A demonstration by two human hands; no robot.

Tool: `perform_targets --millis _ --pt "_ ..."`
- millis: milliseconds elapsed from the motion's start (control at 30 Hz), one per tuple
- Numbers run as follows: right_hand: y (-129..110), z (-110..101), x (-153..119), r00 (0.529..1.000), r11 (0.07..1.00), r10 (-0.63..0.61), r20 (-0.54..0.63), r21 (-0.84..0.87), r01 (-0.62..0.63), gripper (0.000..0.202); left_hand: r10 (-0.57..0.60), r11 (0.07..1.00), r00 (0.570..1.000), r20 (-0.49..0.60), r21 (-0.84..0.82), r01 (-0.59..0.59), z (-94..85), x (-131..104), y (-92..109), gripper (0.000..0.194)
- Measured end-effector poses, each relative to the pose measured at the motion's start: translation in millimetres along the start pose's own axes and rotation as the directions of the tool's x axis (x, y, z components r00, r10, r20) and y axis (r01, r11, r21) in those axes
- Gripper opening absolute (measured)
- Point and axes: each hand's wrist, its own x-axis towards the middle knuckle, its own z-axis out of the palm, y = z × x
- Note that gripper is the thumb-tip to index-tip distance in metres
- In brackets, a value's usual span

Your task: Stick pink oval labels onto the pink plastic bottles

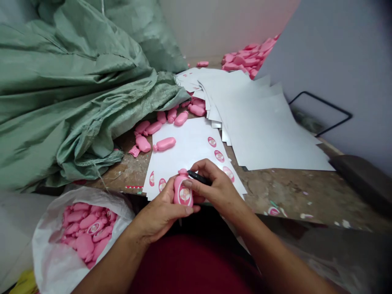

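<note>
My left hand [165, 210] is closed around a small pink plastic bottle [180, 183], held upright with its capped end pointing away from me. An oval label with a picture sits on the bottle's front. My right hand [216, 185] pinches a black pen-like tool [200, 178], and its thumb rests on the label. The tool's tip is beside the bottle's neck; I cannot tell whether it touches. Below both hands lie white sticker sheets [190, 139] with a few oval pink labels [219, 156] left along their edges. One pink bottle [165, 144] lies on the top sheet.
A white bag [45, 241] of pink bottles, some labelled, stands at lower left. Green sacking [76, 81] covers the table's left side, with loose bottles [153, 128] at its edge. Stacked white sheets [263, 122] lie right, before a bottle heap [249, 57]. A black metal frame [324, 104] stands beyond.
</note>
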Motion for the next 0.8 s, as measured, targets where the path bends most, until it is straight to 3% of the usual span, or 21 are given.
perform_targets --millis 100,167,233,267,333,400,467,533,600,700,800 --pt "2.6 -2.3 4.4 0.997 0.999 -0.05 -0.067 -0.004 0.05 0.026 -0.004 0.998 1.0 -0.003 0.06 0.004 -20.5 -15.8 5.3 0.067" --pt "8.5 -8.8 6.0 0.99 0.997 -0.063 -0.126 -0.045 0.058 0.026 -0.035 0.979 0.998 -0.048 0.201 0.044 -51.2 -44.1 15.1 0.064" --pt "18.0 -16.4 8.0 0.985 0.995 -0.057 -0.163 -0.088 0.043 0.027 -0.048 0.876 0.978 -0.204 0.462 0.139 -89.2 -82.2 28.1 0.064" --pt "23.2 -19.3 9.3 0.982 0.993 -0.058 -0.178 -0.11 0.039 0.028 0.035 0.782 0.941 -0.338 0.595 0.185 -107.0 -100.9 35.1 0.066" --pt "31.4 -21.5 12.2 0.978 0.987 -0.072 -0.196 -0.156 0.041 0.031 0.313 0.584 0.797 -0.516 0.766 0.266 -131.6 -127.5 48.5 0.075" --pt "34.0 -18.4 14.4 0.977 0.977 -0.095 -0.193 -0.207 0.054 0.033 0.508 0.447 0.701 -0.501 0.849 0.282 -136.0 -129.5 60.3 0.076" --pt "31.0 -11.5 14.8 0.982 0.961 -0.11 -0.151 -0.27 0.066 0.033 0.611 0.319 0.707 -0.356 0.928 0.191 -123.5 -104.4 71.7 0.064" --pt "25.7 -3.4 13.0 0.989 0.935 -0.12 -0.086 -0.346 0.084 0.032 0.658 0.118 0.739 -0.144 0.989 0.087 -105.6 -60.9 84.9 0.047" --pt "22.1 3.8 10.1 0.989 0.892 -0.14 -0.038 -0.439 0.109 0.031 0.65 -0.068 0.756 -0.082 0.984 0.166 -92.6 -12.8 99.0 0.04" --pt "24.7 9.8 6.6 0.984 0.815 -0.176 -0.005 -0.561 0.143 0.028 0.633 -0.102 0.766 -0.114 0.968 0.229 -88.8 45.2 113.5 0.042" --pt "33.8 9.1 6.4 0.983 0.768 -0.182 0.014 -0.622 0.151 0.024 0.632 -0.081 0.76 -0.155 0.961 0.263 -94.3 76.8 115.4 0.04"
